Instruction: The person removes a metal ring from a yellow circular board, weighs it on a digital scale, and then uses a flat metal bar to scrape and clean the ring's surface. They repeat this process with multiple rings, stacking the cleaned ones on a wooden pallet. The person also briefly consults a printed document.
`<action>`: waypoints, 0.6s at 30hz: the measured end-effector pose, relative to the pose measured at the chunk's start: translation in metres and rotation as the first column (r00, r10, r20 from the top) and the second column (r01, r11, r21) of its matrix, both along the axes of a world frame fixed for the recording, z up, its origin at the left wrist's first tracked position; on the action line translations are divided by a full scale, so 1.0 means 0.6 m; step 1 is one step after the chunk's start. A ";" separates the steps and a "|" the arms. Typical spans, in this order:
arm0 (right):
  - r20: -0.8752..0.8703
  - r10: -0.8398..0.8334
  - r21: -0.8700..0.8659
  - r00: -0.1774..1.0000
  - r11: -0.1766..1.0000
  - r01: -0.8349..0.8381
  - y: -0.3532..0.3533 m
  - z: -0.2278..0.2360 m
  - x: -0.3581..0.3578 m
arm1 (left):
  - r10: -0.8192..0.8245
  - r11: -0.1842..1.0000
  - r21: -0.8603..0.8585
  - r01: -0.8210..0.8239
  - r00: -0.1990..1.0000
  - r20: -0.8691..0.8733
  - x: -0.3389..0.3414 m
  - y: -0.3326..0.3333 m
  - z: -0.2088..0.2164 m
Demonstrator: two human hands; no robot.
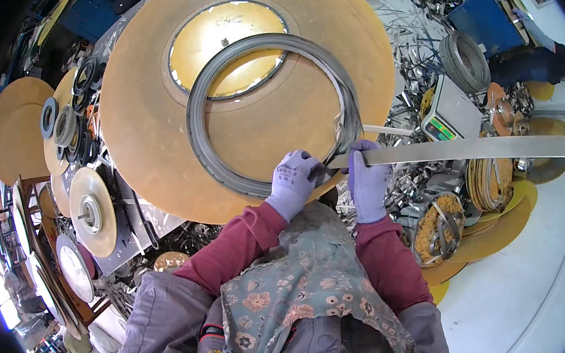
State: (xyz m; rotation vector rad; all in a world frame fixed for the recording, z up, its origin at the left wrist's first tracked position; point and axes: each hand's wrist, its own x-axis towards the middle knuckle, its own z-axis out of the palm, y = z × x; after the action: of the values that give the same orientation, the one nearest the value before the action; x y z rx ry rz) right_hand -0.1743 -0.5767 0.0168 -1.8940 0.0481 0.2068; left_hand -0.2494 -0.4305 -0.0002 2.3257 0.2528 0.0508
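Observation:
A large round tan disc (141,122) lies flat before me, with a shiny yellow round plate (201,32) at its far middle. On the disc rests a coil of grey metal strip (197,110), its turns uneven at the right side. My left hand (293,183), in a pale purple glove, is closed at the coil's near right edge, by the strip's end. My right hand (369,185), gloved alike, pinches a flat metal strip (475,152) near that end. From there the strip stretches far to the right, held off the surfaces below it.
A white scale (455,115) with a green display stands right of the disc among loose metal scraps. Beyond it sit another grey coil (465,63) and a person (542,62). Stacked round discs (487,244) lie at right; a spindle disc (93,213) stands at left.

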 end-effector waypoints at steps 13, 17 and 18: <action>0.403 0.316 -0.208 0.859 0.946 -0.250 -0.044 0.004 0.094 | -0.089 0.974 0.209 0.085 0.996 0.010 0.060 -0.031 0.006; 0.181 0.345 -0.036 0.921 0.938 -0.345 -0.059 0.021 0.094 | 0.044 0.994 0.096 -0.050 0.997 0.058 0.079 -0.049 -0.011; 0.207 0.323 -0.054 0.924 0.946 -0.319 -0.065 0.028 0.093 | 0.067 0.996 0.060 -0.067 0.998 -0.005 0.081 -0.054 -0.011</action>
State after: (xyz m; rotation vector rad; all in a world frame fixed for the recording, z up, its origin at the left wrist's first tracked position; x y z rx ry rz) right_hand -0.1185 -0.6157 0.0337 -1.9260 -0.4110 0.2243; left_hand -0.2010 -0.4628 -0.0068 2.3768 0.3371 0.0841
